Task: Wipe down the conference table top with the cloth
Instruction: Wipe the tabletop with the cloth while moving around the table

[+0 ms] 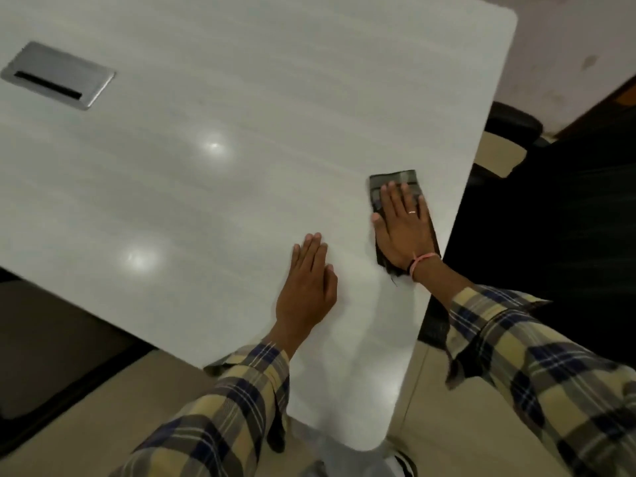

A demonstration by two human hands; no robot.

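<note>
At the near corner of the white desk [206, 184], rounded, with pale floor tiles [103, 407] below on either side. Left hand [308, 284] flat on the bare desk surface, palm down, fingers straight and held together, nothing gripped; plaid sleeve [220, 401] trailing back over the near edge. Right hand [402, 228] just beyond and to the right, palm down, fingers straight and slightly spread, pressing flat on the dark folded cloth [395, 180]; ring on one finger, pink band [425, 259] at the wrist. Cloth flat on the desk, close beside the right-hand desk edge, its far end projecting past the fingertips, its near frayed end showing under the wrist. Dark chair [537, 208] just off that right edge, beside the cloth. Leftward and farther away, a broad stretch of bare desk surface with two bright light reflections. At far left, a brushed-metal cable hatch [58, 75] set flush in the desk, dark slot along one side. Far right desk corner rounded, with pale floor beyond.
</note>
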